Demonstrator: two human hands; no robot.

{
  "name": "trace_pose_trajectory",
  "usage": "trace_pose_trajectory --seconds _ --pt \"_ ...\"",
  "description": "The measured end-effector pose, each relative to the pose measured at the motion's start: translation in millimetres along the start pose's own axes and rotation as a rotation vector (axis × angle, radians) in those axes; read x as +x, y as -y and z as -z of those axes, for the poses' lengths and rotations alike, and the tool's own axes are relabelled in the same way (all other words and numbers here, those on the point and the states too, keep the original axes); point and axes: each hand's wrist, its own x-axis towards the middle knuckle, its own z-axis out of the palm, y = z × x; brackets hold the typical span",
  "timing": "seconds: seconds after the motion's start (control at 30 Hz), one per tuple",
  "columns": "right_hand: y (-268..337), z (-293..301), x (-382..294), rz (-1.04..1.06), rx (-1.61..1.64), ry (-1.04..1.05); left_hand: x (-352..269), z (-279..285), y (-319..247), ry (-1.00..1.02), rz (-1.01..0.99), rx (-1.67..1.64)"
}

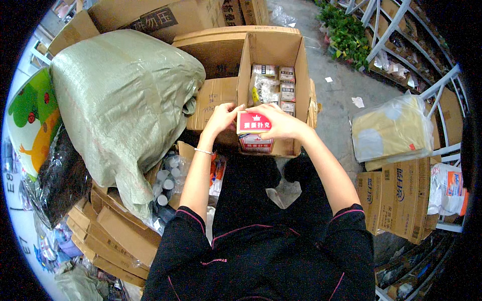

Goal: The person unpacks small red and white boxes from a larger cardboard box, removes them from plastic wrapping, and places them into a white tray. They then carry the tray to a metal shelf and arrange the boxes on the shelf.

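My right hand (284, 122) grips a red playing-card box (254, 121) with a white crown and writing on it. A red and white printed face (257, 143) shows just below; whether it is part of the same box is unclear. My left hand (225, 119) is at the box's left rear corner, its fingertips bent and partly hidden, so its hold is unclear. Both hands are over the near end of an open cardboard carton (275, 49). Inside it, several small card boxes (287, 91) line the right side, beside a crumpled clear plastic bag (265, 87).
A large pale green woven sack (124, 86) bulges at left, above flattened cardboard (120, 240) and white-capped bottles (168, 184). At right, a plastic-wrapped yellow package (393, 129) rests above brown cartons (401, 199), near white metal racks (437, 84). Green plants (346, 34) are farther back.
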Motion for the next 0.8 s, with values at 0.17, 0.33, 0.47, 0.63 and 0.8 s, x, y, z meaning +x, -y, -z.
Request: trace_pose_trajectory --seconds 0.17,0.33,0.47,0.63,0.8 --pt "39.7 -4.8 -2.2 -0.378 -0.316 0.214 2.4 -2.2 3.3 0.015 0.004 -0.023" --pt "36.1 20.2 6.0 -0.034 -0.327 0.309 15.4 1.0 17.9 0.028 0.0 -0.103" --pt "21.5 20.4 18.2 0.094 -0.348 0.182 27.3 -1.7 24.2 -0.007 -0.078 -0.028" --pt "-8.8 -7.6 3.6 -0.022 0.014 0.079 23.9 -6.3 15.7 -0.043 -0.068 0.054" --pt "-18.7 -61.8 -0.3 -0.141 0.861 -0.533 24.5 -9.1 24.5 -0.176 -0.19 0.19"
